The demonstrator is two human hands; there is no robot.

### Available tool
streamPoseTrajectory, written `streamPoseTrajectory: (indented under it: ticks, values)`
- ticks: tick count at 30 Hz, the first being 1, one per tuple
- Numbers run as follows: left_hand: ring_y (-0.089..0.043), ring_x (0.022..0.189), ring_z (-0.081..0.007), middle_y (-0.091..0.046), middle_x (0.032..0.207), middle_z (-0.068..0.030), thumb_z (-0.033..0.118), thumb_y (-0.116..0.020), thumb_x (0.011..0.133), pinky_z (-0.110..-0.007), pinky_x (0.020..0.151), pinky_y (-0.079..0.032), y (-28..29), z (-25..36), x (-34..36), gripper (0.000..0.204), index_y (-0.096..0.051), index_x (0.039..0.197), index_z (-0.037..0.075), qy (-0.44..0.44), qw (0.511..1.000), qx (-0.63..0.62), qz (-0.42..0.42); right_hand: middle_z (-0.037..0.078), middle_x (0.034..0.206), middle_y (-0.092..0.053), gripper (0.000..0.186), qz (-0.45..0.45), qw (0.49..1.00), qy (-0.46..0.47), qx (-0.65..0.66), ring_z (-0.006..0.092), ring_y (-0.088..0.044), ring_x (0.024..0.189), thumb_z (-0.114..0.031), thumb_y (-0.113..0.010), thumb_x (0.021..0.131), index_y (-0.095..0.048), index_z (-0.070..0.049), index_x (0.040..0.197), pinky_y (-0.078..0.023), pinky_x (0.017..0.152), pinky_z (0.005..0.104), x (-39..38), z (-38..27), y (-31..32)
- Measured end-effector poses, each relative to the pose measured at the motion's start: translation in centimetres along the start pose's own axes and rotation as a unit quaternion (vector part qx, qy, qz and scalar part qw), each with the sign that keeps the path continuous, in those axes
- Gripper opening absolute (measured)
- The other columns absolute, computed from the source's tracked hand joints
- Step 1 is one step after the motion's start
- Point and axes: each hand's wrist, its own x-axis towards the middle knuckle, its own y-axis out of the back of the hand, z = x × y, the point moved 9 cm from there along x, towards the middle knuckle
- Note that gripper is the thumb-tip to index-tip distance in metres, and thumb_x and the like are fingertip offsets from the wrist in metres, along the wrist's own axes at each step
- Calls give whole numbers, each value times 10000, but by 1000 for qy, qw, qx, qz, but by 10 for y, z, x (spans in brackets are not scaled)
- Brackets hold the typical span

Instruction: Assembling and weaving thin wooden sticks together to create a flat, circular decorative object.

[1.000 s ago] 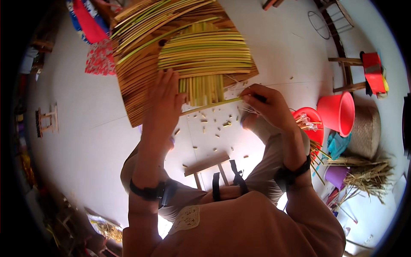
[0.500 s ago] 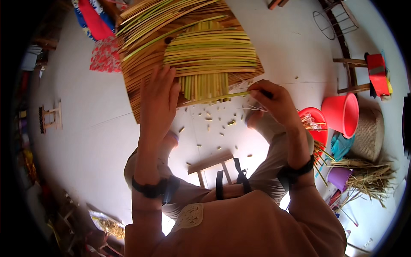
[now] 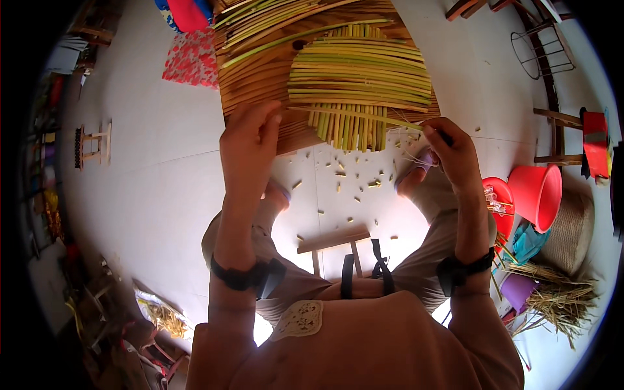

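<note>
Pale floor [image 3: 156, 201] all round; the wooden counter [image 3: 257, 81] stands ahead of the seated person, its far edge cut off by the top of the view, its near left corner hidden behind the left hand.

On the counter, right of middle and reaching to the near edge: a panel of green-yellow stalks [image 3: 357, 71], an upper layer running side to side over a lower layer running far to near. Loose stalks [image 3: 273, 21] lie toward the far left corner.

Left hand [image 3: 250, 140] above the near left part of the counter, fingers curled at the left end of a single stalk [image 3: 364, 116]; cannot tell whether that grip pinches it or only meets it. Right hand [image 3: 455, 146] just off the near right corner, its grip narrow, thumb and finger holding the stalk's right end.

Key relation: the single stalk spans between the hands, long axis side to side, dipping slightly rightward, roughly parallel to the panel's upper layer and across the lower one. Panel's upper layer lies just beyond it, toward the far edge. Contact or gap between them: not clear.

Fine white threads [image 3: 411, 157] hang by the right hand; their ends are too thin to follow. Dark patch in the right palm, unreadable. Smallest: cut stalk bits [image 3: 374, 184] scattered on the floor below the near edge.
</note>
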Motion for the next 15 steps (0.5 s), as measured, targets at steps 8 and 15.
streamPoseTrajectory:
  ticks: [8,15]
  values:
    - [-650,786,-219,-681,950,-116,63,-678,858,-318,700,-514,-23,-5,-3,246,-672,1103,60,-44,998,44,-5,-35,627,-513,193,5,1000,29,1,40,-435,542,-198,-658,925,-677,-21,1001,-356,493,225,13,13,-2]
    - [-640,845,-314,-675,942,-104,121,-660,873,-400,720,-506,-41,0,5,112,-664,976,78,-60,992,106,-23,24,640,-562,205,70,987,94,-107,87,-489,578,-205,-684,884,-676,-33,995,-420,558,261,12,-4,7]
